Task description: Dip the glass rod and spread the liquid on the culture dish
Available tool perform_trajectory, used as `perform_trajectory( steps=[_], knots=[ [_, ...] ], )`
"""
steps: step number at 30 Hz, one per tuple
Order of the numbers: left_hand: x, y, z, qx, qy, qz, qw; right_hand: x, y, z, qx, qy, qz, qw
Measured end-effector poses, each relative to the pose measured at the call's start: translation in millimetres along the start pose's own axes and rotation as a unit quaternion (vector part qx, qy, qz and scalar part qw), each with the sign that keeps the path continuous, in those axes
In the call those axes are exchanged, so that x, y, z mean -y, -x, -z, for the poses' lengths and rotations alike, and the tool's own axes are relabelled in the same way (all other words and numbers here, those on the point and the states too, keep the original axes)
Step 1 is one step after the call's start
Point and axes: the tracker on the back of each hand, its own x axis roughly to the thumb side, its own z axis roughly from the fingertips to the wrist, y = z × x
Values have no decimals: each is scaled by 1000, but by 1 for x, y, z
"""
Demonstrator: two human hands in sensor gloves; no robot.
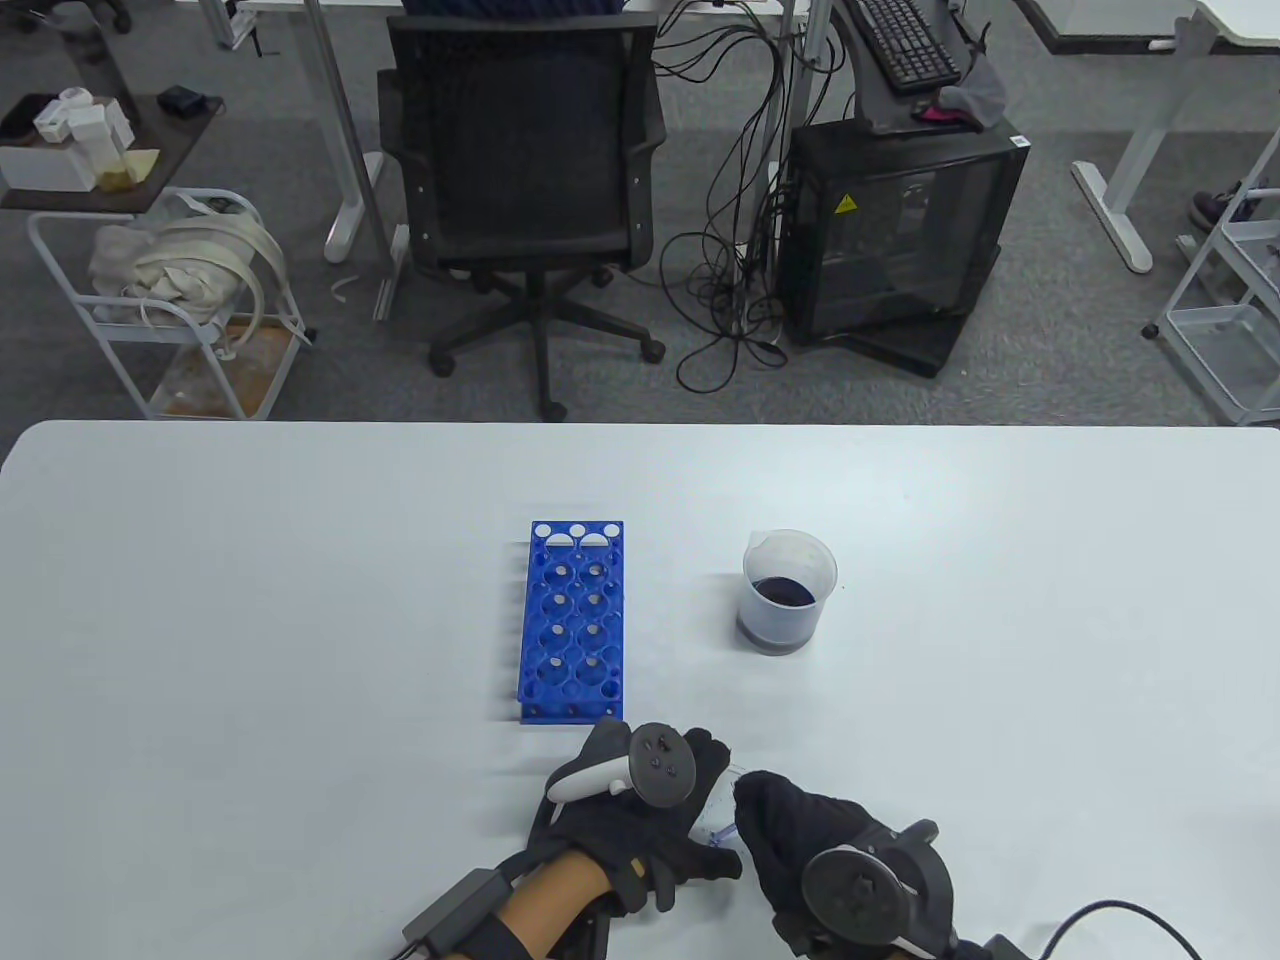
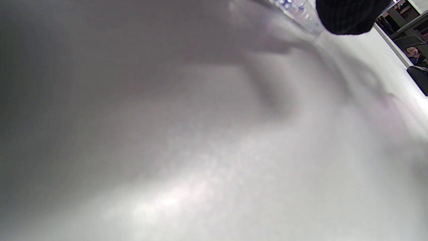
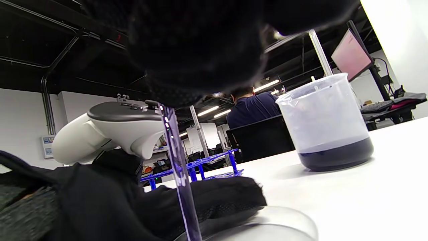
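While my right hand (image 1: 800, 830) pinches the glass rod (image 3: 180, 177) upright into the culture dish (image 3: 287, 222) nearer me than the beaker (image 1: 789, 592), left hand (image 1: 640, 810) resting on it, fingers unclear, I'm spreading; next, gentle even strokes.

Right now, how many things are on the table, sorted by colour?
Blue: 1, the test tube rack
Clear: 3, the beaker of dark liquid, the glass rod the right hand holds, and the culture dish the left hand rests on
Total: 4
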Motion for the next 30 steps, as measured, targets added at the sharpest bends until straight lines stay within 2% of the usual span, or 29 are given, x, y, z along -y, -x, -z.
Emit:
perform_trajectory(
  steps=[7,12,17,23,25,27,30],
  knots=[
    [0,0,0,0,0,0,1000,-6,7,6,-7,15,-31,999],
    [0,0,0,0,1,3,1000,2,19,6,-17,32,-51,998],
    [0,0,0,0,1,2,1000,13,24,3,-21,27,-37,999],
    [0,0,0,0,1,2,1000,14,24,3,-28,22,-32,999],
    [0,0,0,0,1,2,1000,22,25,7,-33,31,-28,999],
    [0,0,0,0,1,2,1000,39,27,19,-42,60,-18,997],
    [0,0,0,0,0,2,1000,68,31,47,-56,110,-15,992]
  ],
)
